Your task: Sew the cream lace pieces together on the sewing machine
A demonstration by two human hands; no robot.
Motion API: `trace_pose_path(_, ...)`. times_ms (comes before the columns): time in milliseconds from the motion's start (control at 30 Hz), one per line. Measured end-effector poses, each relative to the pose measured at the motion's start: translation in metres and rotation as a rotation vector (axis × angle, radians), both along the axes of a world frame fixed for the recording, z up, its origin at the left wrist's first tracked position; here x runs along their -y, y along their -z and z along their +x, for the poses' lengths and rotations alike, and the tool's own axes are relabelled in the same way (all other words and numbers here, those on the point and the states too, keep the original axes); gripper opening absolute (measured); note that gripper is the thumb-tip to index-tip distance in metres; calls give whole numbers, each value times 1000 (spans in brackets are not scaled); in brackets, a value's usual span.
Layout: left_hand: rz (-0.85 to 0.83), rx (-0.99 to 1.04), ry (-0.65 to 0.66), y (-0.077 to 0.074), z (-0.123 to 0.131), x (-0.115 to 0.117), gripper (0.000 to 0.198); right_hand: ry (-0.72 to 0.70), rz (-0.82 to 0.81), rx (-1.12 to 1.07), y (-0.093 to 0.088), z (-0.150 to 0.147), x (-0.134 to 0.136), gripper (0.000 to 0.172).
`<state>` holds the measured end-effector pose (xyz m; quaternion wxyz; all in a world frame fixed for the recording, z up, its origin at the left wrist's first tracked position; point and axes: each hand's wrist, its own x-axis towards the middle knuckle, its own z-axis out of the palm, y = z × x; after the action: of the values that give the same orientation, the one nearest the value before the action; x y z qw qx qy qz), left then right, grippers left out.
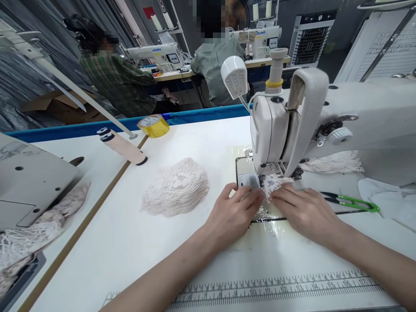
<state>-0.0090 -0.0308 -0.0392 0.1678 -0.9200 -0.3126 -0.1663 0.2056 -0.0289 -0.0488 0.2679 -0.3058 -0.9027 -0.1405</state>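
Note:
A small piece of white lace lies under the needle area of a white sewing machine. On its near left edge, my left hand pinches it with thumb and index finger, the other fingers resting spread on the metal plate. From the right, my right hand grips the lace's other edge with its fingers close together. The needle and presser foot are mostly hidden by the machine head and lace. Left of my hands, a heap of pale lace pieces sits on the white table.
Green-handled thread snips lie right of my right hand, near white fabric. More lace rests behind the machine. A thread cone and yellow tape roll are at the back left. Two people work at machines beyond.

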Motion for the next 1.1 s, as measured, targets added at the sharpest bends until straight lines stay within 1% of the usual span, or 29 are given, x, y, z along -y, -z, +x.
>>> trace_pose_path(100,-1,-2,-19,2,-1,-2,27,24,22,17,1,0,-1,32)
trace_pose_path(233,-5,7,-27,3,-2,-3,26,38,11,13,0,0,0,30)
trace_pose_path(400,2,14,-27,1,-2,-3,25,30,-38,-38,-1,-1,1,28)
trace_pose_path(567,6,19,-32,1,-1,-2,25,32,-108,-56,-3,0,2,32)
trace_pose_path(667,-3,14,-37,0,-1,-2,26,53,-96,-47,-4,2,1,33)
trace_pose_path(767,-7,14,-42,-1,0,-2,26,81,-76,17,-4,4,-1,33)
trace_pose_path(867,-2,10,-41,-2,0,-2,25,72,-67,44,-4,4,-1,33)
trace_pose_path(1100,21,-8,-34,-3,0,-3,24,58,-67,22,-5,3,0,34)
